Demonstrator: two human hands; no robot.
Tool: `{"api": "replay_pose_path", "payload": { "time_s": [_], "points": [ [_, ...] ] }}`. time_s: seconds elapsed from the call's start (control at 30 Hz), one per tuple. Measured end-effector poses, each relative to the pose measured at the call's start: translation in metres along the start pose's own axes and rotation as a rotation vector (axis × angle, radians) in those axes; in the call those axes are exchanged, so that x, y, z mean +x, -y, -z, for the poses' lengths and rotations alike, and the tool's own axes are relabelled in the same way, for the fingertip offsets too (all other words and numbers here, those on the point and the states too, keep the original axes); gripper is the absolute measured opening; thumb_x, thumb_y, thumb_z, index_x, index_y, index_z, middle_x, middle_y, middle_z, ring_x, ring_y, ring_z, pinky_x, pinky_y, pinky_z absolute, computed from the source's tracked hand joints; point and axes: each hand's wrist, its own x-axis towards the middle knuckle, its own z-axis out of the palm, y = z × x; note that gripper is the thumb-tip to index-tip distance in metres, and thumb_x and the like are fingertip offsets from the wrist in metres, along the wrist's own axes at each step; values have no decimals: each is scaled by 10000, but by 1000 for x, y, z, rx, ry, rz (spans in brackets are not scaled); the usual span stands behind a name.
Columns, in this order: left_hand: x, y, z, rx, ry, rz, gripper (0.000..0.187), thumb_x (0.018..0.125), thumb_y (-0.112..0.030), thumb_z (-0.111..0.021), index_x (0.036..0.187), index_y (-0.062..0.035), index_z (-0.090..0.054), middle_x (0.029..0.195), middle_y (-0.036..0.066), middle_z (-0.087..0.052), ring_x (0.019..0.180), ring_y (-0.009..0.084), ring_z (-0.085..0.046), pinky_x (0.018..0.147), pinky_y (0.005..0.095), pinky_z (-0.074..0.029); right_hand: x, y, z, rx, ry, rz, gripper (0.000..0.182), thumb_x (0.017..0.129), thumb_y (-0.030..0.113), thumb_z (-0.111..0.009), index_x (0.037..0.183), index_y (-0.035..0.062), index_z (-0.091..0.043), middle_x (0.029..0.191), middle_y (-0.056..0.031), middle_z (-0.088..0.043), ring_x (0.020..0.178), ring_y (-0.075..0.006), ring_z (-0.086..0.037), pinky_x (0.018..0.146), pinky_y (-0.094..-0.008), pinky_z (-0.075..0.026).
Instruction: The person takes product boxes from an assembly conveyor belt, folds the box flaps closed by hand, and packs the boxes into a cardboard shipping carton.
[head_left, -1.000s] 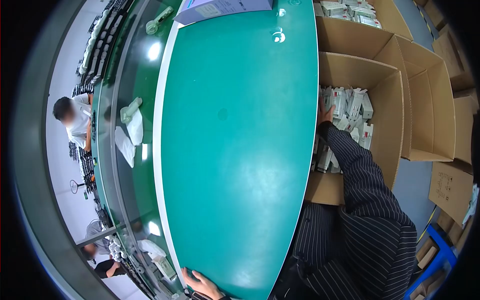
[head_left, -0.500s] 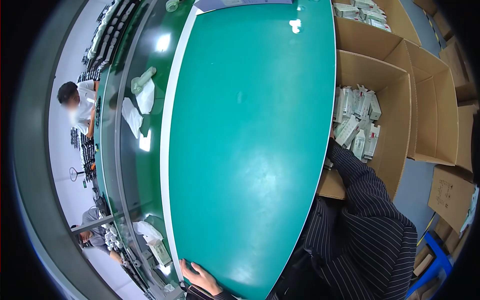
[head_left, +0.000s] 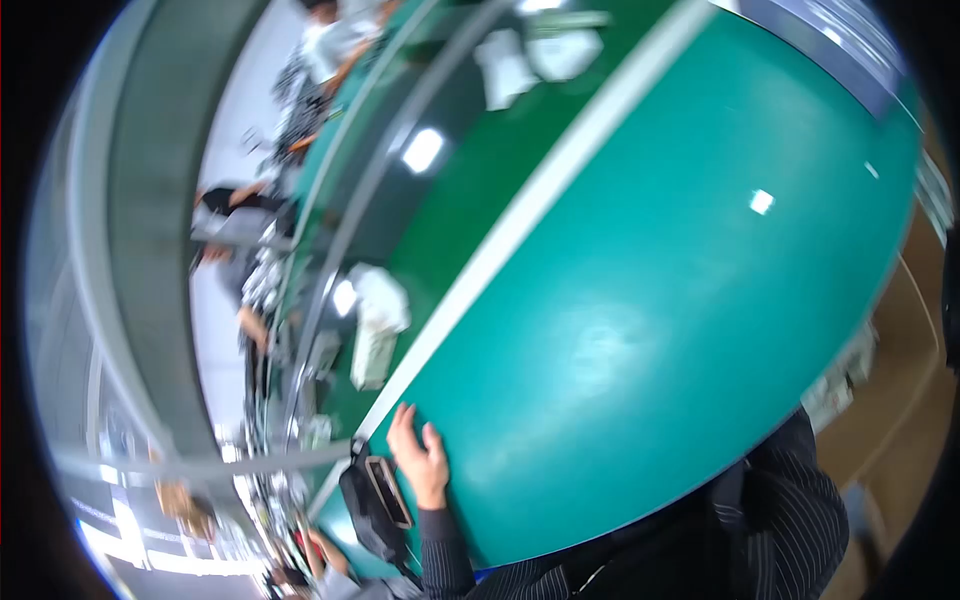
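Observation:
My left hand [head_left: 420, 462] rests on the green tabletop [head_left: 620, 300] near its white edge strip, fingers stretched out and thumb apart, holding nothing. Just left of it is a black pouch-like item [head_left: 375, 505] with a flat, tan-rimmed rectangle on its face. My right arm, in a dark pinstriped sleeve [head_left: 805, 490], reaches down past the table's near edge on the right. That hand is hidden. Close to that sleeve, white boxes [head_left: 840, 385] lie blurred inside a cardboard carton [head_left: 900, 410].
Beyond the white strip runs a dark green conveyor belt [head_left: 450, 220] carrying a white bag and a pale box [head_left: 375, 345]. A lilac box [head_left: 820, 45] sits at the table's far end. Co-workers [head_left: 240, 275] are across the line. A grey metal bar [head_left: 220, 465] crosses at lower left.
The view has swung to the left, blurring the picture. The black pouch-like item now shows fully beside my left hand. Most of the carton and my right forearm have left the view.

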Motion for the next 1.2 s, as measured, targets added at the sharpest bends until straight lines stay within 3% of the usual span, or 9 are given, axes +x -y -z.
{"api": "replay_pose_path", "payload": {
  "time_s": [0.33,0.67,0.77,0.83,0.87,0.9,0.97,1.07,1.2],
  "points": [
    [-6,16,-4,-23,-75,-5,432,869,-135,-713,1283,-36,-640,1391,173,-598,1263,365,-548,1045,462,-433,-21,69,34,411,-138,53,495,1039,378,-516,1441,91,-494,1428,-135,-532,1258,-284,-495,1029,-531,-377],
    [87,63,-14,-27,-503,-49,613,815,-108,-750,1395,-71,-555,1378,230,-568,1292,416,-523,1108,461,-423,-106,-209,88,466,-261,-280,386,1035,296,-546,1326,50,-610,1284,-139,-655,1090,-267,-622,918,-431,-494],
    [123,86,-30,43,-476,-99,658,842,-201,-748,1447,-84,-519,1342,233,-584,1255,420,-555,1074,453,-457,-115,-275,129,517,-283,-319,358,1034,271,-554,1292,38,-645,1241,-140,-692,1040,-262,-661,885,-401,-529],
    [135,100,-42,-270,-60,-43,684,864,-291,-733,1473,-87,-497,1305,230,-603,1204,419,-593,1022,463,-494,-90,-296,144,585,-276,-301,342,1034,254,-560,1269,30,-668,1213,-141,-716,1006,-259,-686,862,-381,-553],
    [135,101,-37,-265,-41,-47,661,868,-296,-731,1449,-76,-506,1274,227,-619,1179,423,-608,999,469,-507,-79,-308,159,583,-682,-303,286,1040,215,-555,1219,35,-687,1063,-102,-724,885,-179,-644,773,-303,-517],
    [135,101,-31,-255,-14,-53,639,872,-300,-728,1426,-64,-515,1244,223,-635,1153,426,-623,977,474,-520,-72,-285,216,1215,-610,-436,291,1056,205,-540,1237,24,-678,971,-64,-685,801,-140,-601,714,-278,-479],
    [132,118,-20,-225,15,28,644,854,-322,-740,1404,-62,-527,1211,221,-654,1137,425,-635,968,477,-524,-51,-300,279,1112,-752,-368,273,1065,187,-531,1233,32,-680,950,-30,-643,802,-109,-577,706,-260,-468],
    [130,141,1,-184,88,111,657,820,-365,-763,1360,-58,-550,1147,216,-693,1104,422,-660,949,482,-532,-56,-132,398,1027,-934,-140,240,1012,79,-598,1211,-23,-683,842,-150,-672,658,-216,-597,567,-342,-507],
    [128,155,25,94,276,252,849,726,-495,-776,1404,-51,-526,978,222,-744,958,420,-721,861,504,-559,-31,-22,410,1027,-195,239,216,1070,184,-526,1160,34,-653,903,-3,-592,775,-94,-556,674,-254,-456]
  ]
}}
